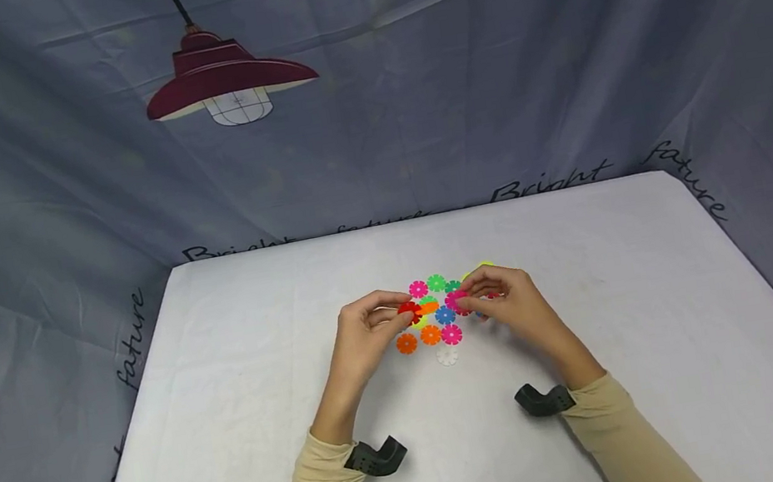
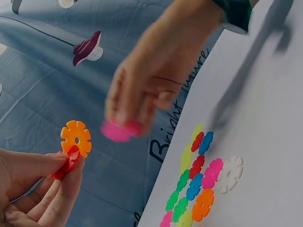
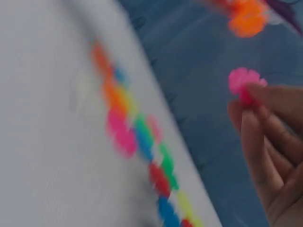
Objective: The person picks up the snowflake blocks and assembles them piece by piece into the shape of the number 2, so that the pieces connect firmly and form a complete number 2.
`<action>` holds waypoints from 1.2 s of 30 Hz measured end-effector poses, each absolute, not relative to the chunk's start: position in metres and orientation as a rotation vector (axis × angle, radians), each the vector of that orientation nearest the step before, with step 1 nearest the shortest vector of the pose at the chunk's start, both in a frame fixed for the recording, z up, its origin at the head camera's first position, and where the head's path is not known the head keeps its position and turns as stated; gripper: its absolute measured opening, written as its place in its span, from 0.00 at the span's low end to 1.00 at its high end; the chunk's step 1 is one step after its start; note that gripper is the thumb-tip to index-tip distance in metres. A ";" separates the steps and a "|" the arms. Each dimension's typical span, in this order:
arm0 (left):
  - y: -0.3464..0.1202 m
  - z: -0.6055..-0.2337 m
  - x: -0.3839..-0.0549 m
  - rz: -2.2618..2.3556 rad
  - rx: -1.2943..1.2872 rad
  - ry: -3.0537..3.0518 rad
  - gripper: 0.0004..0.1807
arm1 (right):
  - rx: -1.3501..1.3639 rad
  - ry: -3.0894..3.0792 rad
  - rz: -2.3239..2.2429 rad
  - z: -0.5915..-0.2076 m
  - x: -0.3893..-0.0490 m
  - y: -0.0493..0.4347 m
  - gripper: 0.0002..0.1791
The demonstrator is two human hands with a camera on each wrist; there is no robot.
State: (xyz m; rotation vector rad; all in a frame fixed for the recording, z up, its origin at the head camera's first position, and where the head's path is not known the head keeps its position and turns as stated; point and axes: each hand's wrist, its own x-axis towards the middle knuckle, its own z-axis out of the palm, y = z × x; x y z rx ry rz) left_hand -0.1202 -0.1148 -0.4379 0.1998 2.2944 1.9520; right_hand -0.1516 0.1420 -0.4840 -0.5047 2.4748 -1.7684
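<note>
My left hand (image 1: 362, 336) pinches a red interlocking disc (image 2: 69, 162) between thumb and fingers. An orange interlocking disc (image 2: 75, 137) is slotted onto the red one and stands crosswise to it. To the right, my right hand (image 1: 520, 306) pinches a pink interlocking disc (image 3: 244, 79) by its edge; it is blurred in the left wrist view. Both hands are raised over the table, with a gap between the pink disc and the joined pair. Below them, loose notched discs lie flat, among them a white disc (image 1: 447, 356) and a blue disc (image 1: 445, 315).
The loose discs form a cluster on the white table (image 1: 244, 398), with an orange disc (image 1: 406, 344) at its left and a green disc (image 1: 436, 283) at the back. A grey curtain (image 1: 413, 119) with printed lamps hangs behind. Dark wrist mounts (image 1: 377, 457) stick out from both sleeves.
</note>
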 end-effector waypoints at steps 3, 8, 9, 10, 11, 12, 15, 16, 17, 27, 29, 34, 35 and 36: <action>-0.114 -0.438 -0.120 1.954 0.201 2.287 0.11 | -0.549 2.302 -1.938 -0.477 -0.149 0.141 0.10; -0.114 -0.439 -0.121 1.965 0.196 2.273 0.11 | -0.565 2.274 -1.968 -0.471 -0.147 0.136 0.11; -0.114 -0.439 -0.121 1.966 0.196 2.271 0.11 | -0.561 2.279 -1.970 -0.471 -0.146 0.136 0.11; -0.114 -0.439 -0.121 1.967 0.197 2.271 0.11 | -0.560 2.286 -1.970 -0.471 -0.146 0.135 0.11; -0.114 -0.439 -0.121 1.967 0.197 2.271 0.12 | -0.564 2.293 -1.970 -0.471 -0.146 0.135 0.11; -0.114 -0.439 -0.121 1.966 0.198 2.274 0.12 | -0.567 2.297 -1.973 -0.470 -0.145 0.135 0.11; -0.114 -0.439 -0.120 1.965 0.195 2.280 0.13 | -0.573 2.306 -1.989 -0.469 -0.144 0.135 0.11; -0.113 -0.438 -0.120 1.966 0.198 2.279 0.14 | -0.576 2.311 -1.996 -0.468 -0.144 0.135 0.11; -0.113 -0.438 -0.120 1.967 0.201 2.277 0.14 | -0.575 2.308 -2.006 -0.467 -0.144 0.135 0.11; -0.113 -0.440 -0.119 2.008 0.226 2.256 0.12 | -0.556 2.308 -2.049 -0.467 -0.142 0.132 0.12; -0.113 -0.440 -0.119 2.009 0.227 2.254 0.12 | -0.548 2.303 -2.059 -0.467 -0.142 0.132 0.12; -0.112 -0.439 -0.119 2.012 0.217 2.260 0.12 | -0.523 2.285 -2.082 -0.467 -0.143 0.131 0.12; -0.112 -0.439 -0.120 2.013 0.214 2.263 0.12 | -0.521 2.284 -2.083 -0.467 -0.143 0.131 0.12; -0.112 -0.439 -0.120 2.014 0.212 2.265 0.12 | -0.522 2.283 -2.084 -0.467 -0.142 0.131 0.12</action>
